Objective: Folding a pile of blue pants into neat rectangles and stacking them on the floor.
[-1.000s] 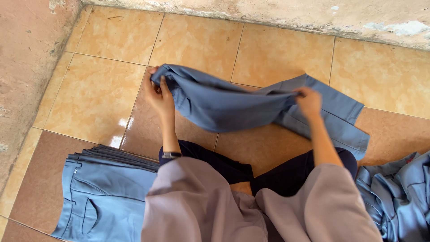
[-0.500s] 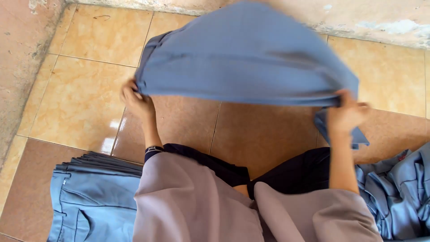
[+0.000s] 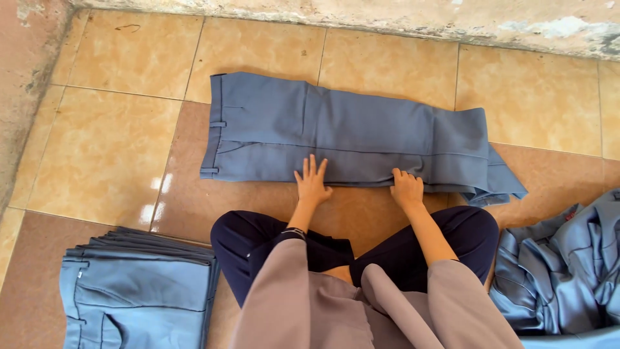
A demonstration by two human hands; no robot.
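A pair of grey-blue trousers (image 3: 349, 132) lies flat on the tiled floor, folded lengthwise, waistband to the left and leg ends to the right. My left hand (image 3: 312, 183) rests palm down with fingers spread on the near edge of the trousers. My right hand (image 3: 407, 189) presses on the same edge further right, fingers curled slightly. Both hands touch the cloth without gripping it. My crossed legs in dark trousers (image 3: 284, 249) sit just below.
A neat stack of folded grey-blue trousers (image 3: 139, 294) lies at the lower left. A loose heap of unfolded grey-blue garments (image 3: 568, 271) sits at the lower right. A rough wall base (image 3: 387, 16) runs along the top; a wall (image 3: 19, 77) borders the left.
The trousers were held up in the air and spread between both hands; now they lie flat on the floor and both hands have come down onto their near edge.
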